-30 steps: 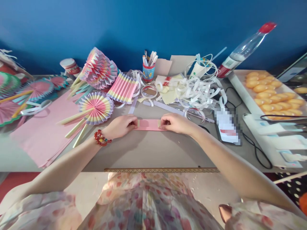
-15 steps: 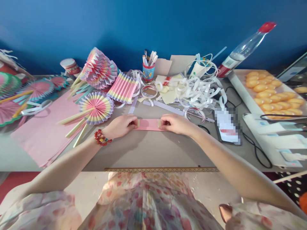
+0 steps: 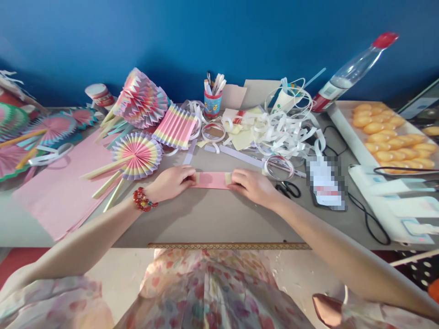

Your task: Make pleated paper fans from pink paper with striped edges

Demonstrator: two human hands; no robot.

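A narrow folded pink paper strip (image 3: 213, 180) with pale yellow bands near its ends lies flat on the grey table. My left hand (image 3: 174, 183) is closed on its left end, fingers curled and pressed on the paper. On the right end my right hand (image 3: 252, 186) grips the strip the same way. Both outer ends are hidden under the fingers. Behind my left hand lie a pleated paper piece (image 3: 176, 126) in pink, yellow and lilac, and a round paper fan (image 3: 137, 155) with stick handles. Black scissors handles (image 3: 288, 189) show beside my right wrist.
Pink paper sheets (image 3: 58, 187) lie at left. Toward the wall are a pen cup (image 3: 212, 104), tape rolls (image 3: 213, 132) and a heap of curled white strips (image 3: 286, 130). A phone (image 3: 325, 183), a power strip (image 3: 387, 201), a tilted bottle (image 3: 353, 73) and a pastry tray (image 3: 343, 119) are at right.
My right hand has shifted slightly, its fingers now flatter and closer together on the strip's right end. More of the scissors handles shows. My left hand stays on its end.
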